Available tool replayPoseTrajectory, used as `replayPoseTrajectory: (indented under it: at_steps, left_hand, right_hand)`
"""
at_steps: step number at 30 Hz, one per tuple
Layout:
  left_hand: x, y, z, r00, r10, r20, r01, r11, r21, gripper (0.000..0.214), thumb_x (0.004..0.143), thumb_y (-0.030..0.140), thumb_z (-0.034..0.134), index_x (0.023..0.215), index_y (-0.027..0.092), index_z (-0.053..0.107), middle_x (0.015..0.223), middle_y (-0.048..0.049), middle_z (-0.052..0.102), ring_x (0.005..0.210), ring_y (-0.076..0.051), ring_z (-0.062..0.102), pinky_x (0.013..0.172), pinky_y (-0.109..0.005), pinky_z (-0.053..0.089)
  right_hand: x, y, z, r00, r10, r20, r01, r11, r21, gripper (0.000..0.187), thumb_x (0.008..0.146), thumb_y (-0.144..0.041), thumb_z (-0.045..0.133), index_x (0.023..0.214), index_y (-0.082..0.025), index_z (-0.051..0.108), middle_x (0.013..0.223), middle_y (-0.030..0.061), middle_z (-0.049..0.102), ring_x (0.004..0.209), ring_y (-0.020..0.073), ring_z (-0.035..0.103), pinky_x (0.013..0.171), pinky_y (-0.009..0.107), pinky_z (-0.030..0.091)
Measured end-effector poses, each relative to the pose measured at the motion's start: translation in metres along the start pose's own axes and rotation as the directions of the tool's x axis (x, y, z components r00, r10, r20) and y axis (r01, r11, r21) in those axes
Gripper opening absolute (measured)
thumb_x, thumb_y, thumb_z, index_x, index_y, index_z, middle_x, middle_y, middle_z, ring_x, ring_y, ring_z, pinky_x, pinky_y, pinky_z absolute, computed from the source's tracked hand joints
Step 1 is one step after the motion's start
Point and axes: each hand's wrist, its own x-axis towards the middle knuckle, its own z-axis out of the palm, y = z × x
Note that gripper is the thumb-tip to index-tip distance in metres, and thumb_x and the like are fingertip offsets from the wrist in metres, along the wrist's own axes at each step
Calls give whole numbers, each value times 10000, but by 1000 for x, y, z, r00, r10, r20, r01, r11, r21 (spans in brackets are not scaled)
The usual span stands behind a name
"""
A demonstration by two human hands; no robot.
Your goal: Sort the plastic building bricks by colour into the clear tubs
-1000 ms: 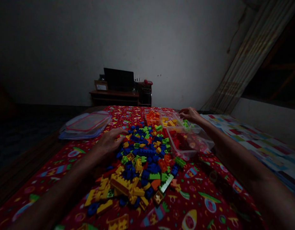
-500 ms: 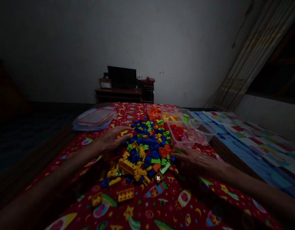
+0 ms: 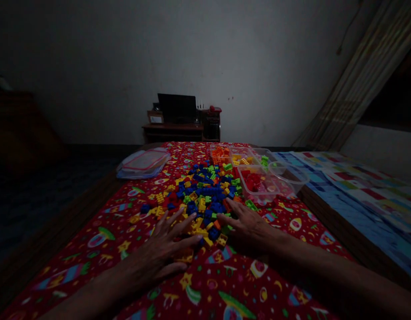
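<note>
A heap of toy building bricks (image 3: 201, 191) in blue, yellow, green, orange and red spreads over the middle of the red patterned cloth (image 3: 125, 213). My left hand (image 3: 172, 242) lies palm down at the heap's near left edge, fingers spread over yellow bricks. Under and beside its fingers sits a yellow brick (image 3: 185, 256), partly covered. On the heap's right side rests my right hand (image 3: 247, 222), its fingers stretched out over orange and green bricks. A green brick (image 3: 251, 205) lies just beyond that hand. Neither hand grips a brick that I can see.
Clear plastic containers (image 3: 258, 195) stand behind my right hand, some holding red, orange, yellow and green bricks. A round clear tub (image 3: 297, 178) is beside them. Stacked lids (image 3: 143, 164) lie at the back left. A bed with a checkered cover (image 3: 352, 178) is on the right.
My left hand has come nearer and to the right, from the heap's far left side to its near edge. My right hand has shifted slightly left. Bricks at the near edge moved inward.
</note>
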Motion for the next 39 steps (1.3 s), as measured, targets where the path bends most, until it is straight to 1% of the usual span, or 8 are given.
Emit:
replayPoseTrajectory:
  at_steps: [7, 14, 19, 22, 25, 29, 36, 39]
  left_hand:
    - [61, -23, 12, 993, -16, -115, 21, 999, 48, 524, 856, 378, 563, 1362, 384, 426, 1524, -24, 282, 1400, -337, 179, 1099, -633, 70]
    - [117, -59, 13, 971, -200, -127, 186, 976, -115, 458, 859, 477, 521, 1272, 279, 544, 1483, -103, 348, 1370, -325, 266, 1080, -587, 224]
    - [133, -73, 12, 922, -331, -200, 292, 935, -203, 414, 875, 447, 497, 1210, 217, 578, 1414, -118, 435, 1320, -295, 361, 1075, -528, 298]
    - [128, -44, 2, 951, -210, -226, 185, 975, -127, 393, 919, 398, 435, 1254, 218, 534, 1420, -104, 435, 1362, -274, 298, 1123, -551, 180]
    - [116, 6, -7, 990, 97, -107, -109, 987, -118, 366, 935, 351, 410, 1269, 243, 515, 1413, -66, 462, 1363, -240, 310, 1151, -523, 117]
    - [108, 48, 1, 936, 352, 1, -349, 928, -129, 343, 907, 383, 475, 1228, 283, 538, 1393, -5, 490, 1366, -213, 310, 1166, -450, 137]
    - [117, 15, 12, 977, 211, -12, -211, 977, 23, 207, 909, 305, 477, 1047, 241, 616, 1183, -43, 626, 1254, -226, 448, 1152, -485, 147]
    - [119, 1, 8, 979, 204, -28, -204, 979, 16, 190, 901, 278, 482, 1019, 256, 629, 1288, -16, 574, 1292, -230, 410, 1149, -485, 158]
  right_hand:
    - [49, 35, -3, 991, 34, -132, -27, 998, 49, 372, 888, -274, 543, 1253, -198, 525, 1310, 190, 472, 1158, 262, 498, 888, 406, 478]
    - [93, 75, -11, 975, 213, -58, -188, 938, 291, 279, 916, -295, 494, 1120, -161, 629, 1067, 142, 616, 944, 202, 589, 798, 306, 458]
    - [95, 84, -25, 958, 284, -30, -256, 899, 356, 201, 882, -176, 477, 920, -127, 668, 731, 51, 624, 632, 126, 518, 631, 241, 400]
    - [83, 87, -29, 949, 311, -51, -275, 896, 349, 178, 803, -85, 477, 783, -132, 648, 666, 29, 584, 603, 121, 473, 614, 242, 387]
    - [71, 89, -28, 961, 269, -64, -222, 889, 401, 180, 766, -56, 481, 803, -133, 639, 728, 40, 605, 688, 141, 515, 670, 259, 414]
    - [64, 85, -19, 988, 152, -36, -119, 885, 451, 176, 847, -148, 478, 921, -139, 638, 892, 72, 638, 794, 156, 574, 718, 265, 448]
    - [64, 78, 6, 996, 54, 64, -71, 955, 287, 258, 862, -188, 518, 1099, -138, 607, 1009, 122, 627, 876, 169, 584, 755, 273, 450]
    - [65, 82, 3, 992, 122, -40, -102, 935, 339, 233, 837, -152, 530, 1052, -143, 617, 965, 100, 635, 849, 166, 584, 746, 274, 446]
